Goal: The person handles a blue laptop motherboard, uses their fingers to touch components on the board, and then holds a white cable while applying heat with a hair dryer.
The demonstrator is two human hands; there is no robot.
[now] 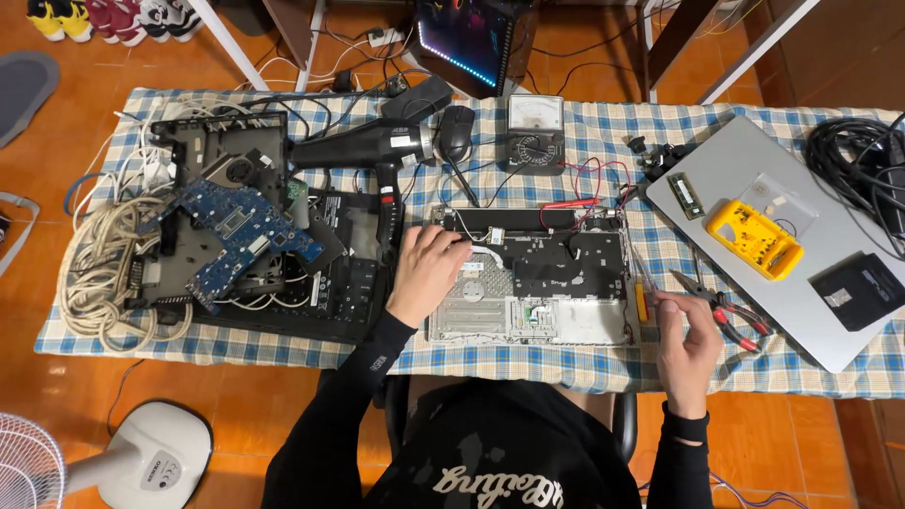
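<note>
Left hand (426, 273) is resting open-fingered on opened laptop chassis (528, 287) near the tabletop's front edge; right hand (686, 344) is pinching a yellow-handled screwdriver (642, 300).

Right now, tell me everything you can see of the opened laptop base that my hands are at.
The opened laptop base lies flat on the checked tablecloth, straight ahead of the person. Its frame looks like silver metal, with a perforated panel at the left, black sheeting over the middle and right, and a pale strip along the near edge. Red and black leads run to its far edge. The left hand rests on its left part, fingers toward the far left corner. The right hand sits at its right near corner by a yellow-handled tool.
</note>
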